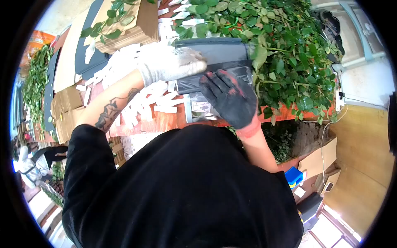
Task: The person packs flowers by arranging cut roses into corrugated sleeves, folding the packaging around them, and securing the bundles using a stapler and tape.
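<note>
A black plastic wrapping [188,85] lies folded at the table's front edge, with a grey, glossy sheet [229,53] along its far side. My left hand [175,65], in a white knit glove, rests on it from the left with the fingers stretched out and pressed down. Against the near right part lies my right hand [232,97], in a black-coated red glove, its fingers extended and slightly apart. Below the black layer shows a clear plastic part with a printed label [201,107]. What lies inside the wrapping is hidden.
Leafy green stems [289,62] pile up right of and behind the wrapping. Many small white sleeves [142,105] are scattered on the red table [175,120]. A stack of brown cardboard [138,31] stands back left. Another person [39,165] is far left.
</note>
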